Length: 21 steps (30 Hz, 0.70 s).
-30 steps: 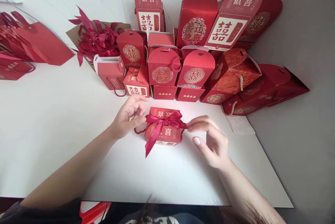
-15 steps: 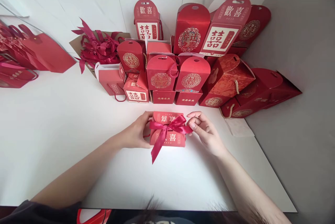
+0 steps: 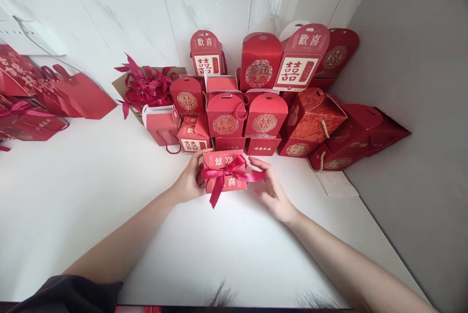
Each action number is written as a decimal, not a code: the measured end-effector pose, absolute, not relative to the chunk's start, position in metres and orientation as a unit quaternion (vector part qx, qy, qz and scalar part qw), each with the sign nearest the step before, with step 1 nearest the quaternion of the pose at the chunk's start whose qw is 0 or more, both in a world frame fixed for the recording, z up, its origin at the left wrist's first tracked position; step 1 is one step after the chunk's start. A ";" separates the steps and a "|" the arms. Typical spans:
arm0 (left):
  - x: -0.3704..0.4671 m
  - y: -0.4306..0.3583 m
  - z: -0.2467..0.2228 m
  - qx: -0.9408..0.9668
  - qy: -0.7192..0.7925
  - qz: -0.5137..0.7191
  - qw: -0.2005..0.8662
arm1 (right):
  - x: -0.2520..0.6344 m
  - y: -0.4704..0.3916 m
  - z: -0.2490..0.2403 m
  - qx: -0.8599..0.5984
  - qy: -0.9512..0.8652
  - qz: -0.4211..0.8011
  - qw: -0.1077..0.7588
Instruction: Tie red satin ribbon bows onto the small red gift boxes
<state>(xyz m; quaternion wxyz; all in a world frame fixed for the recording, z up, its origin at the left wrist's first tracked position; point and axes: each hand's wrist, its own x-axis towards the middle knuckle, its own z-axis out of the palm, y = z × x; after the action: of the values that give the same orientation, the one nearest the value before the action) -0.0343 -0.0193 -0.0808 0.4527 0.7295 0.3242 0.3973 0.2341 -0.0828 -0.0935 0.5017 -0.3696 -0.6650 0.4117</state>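
Note:
A small red box (image 3: 224, 187) with pale characters sits in the middle, its top crossed by a tied magenta ribbon bow (image 3: 230, 170). One ribbon tail hangs over the box's near side, the other sticks out to the right. My left hand (image 3: 190, 179) is wrapped round the box's left side, partly hidden by it. My right hand (image 3: 272, 191) is beside the box's right side, its fingers apart and nothing held in them, with the right ribbon tail just in front of the fingers.
Behind the box stand stacked red gift boxes (image 3: 265, 118). A brown container (image 3: 119, 86) of magenta ribbons is back left. More red bags (image 3: 91, 96) lie at the far left. A white paper piece (image 3: 336, 184) lies by the grey wall (image 3: 413, 59) at right.
My right hand has let go of the ribbon tail and its fingers have spread. The box and left hand appear further up and left, closer to the stacked boxes. The view has shifted.

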 end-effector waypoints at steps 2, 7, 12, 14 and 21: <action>-0.035 -0.018 -0.079 0.744 0.330 0.385 0.434 | 0.226 -0.078 -0.091 -0.350 -0.712 0.387 0.470; -0.032 -0.008 -0.075 0.758 0.316 0.384 0.421 | 0.214 -0.053 -0.088 -0.311 -0.758 0.379 0.430; -0.024 0.000 -0.070 0.753 0.292 0.395 0.437 | 0.227 -0.034 -0.093 -0.300 -0.738 0.416 0.438; -0.023 0.000 -0.071 0.748 0.288 0.394 0.451 | 0.234 -0.031 -0.095 -0.316 -0.756 0.388 0.422; -0.028 -0.002 -0.077 0.756 0.278 0.383 0.451 | 0.238 -0.034 -0.094 -0.340 -0.778 0.336 0.408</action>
<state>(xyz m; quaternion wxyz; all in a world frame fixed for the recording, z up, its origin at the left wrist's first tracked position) -0.0280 -0.0020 -0.0774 0.4512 0.7564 0.2781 0.3833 0.2378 -0.0340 -0.0945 0.4076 -0.3405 -0.7776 0.3365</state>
